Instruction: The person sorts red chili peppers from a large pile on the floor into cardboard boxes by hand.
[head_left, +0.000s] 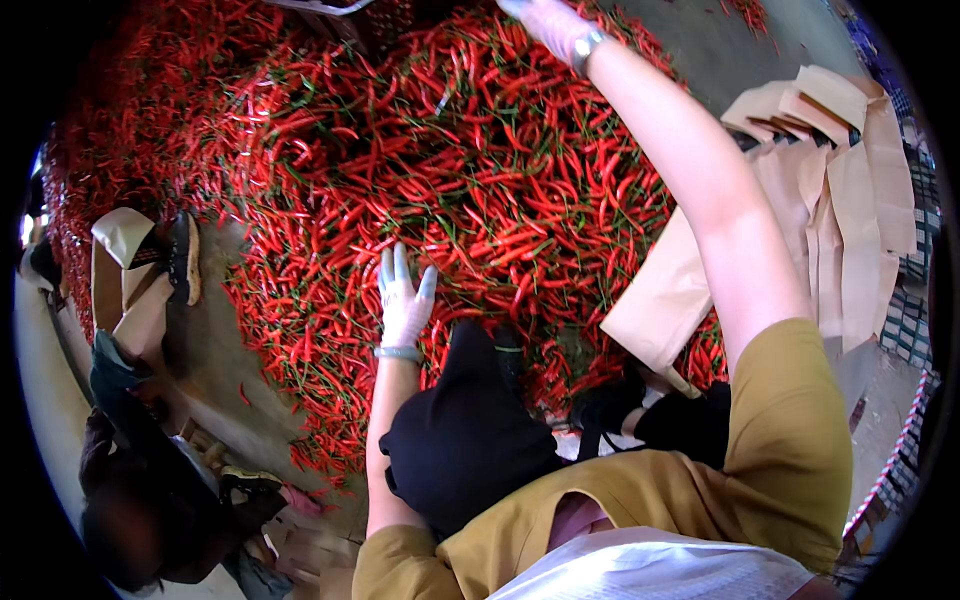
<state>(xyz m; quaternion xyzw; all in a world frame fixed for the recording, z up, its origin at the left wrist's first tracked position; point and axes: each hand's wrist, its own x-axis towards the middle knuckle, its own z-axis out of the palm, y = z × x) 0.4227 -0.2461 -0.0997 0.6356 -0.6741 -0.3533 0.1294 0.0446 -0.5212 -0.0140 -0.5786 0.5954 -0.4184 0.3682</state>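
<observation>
A large heap of red chilli peppers (480, 180), with some green stems, spreads in front of me. My left hand (405, 300), in a thin light glove with bluish-grey fingertips, lies against the near side of the heap. Its fingers are apart and I see nothing held in them. My right hand (551, 26), gloved the same way, reaches out over the far edge of the heap. The picture's top edge cuts off its fingers, so any grip there is hidden. A brown paper bag (660, 292) lies beside my leg, below my right arm.
Several folded brown paper bags (832, 202) are stacked at the right. A dark plastic crate (375, 26) stands among the chillies at the top. Another person (172, 480) sits low at the left, near an upright paper bag (109, 292) and a shoe (184, 259).
</observation>
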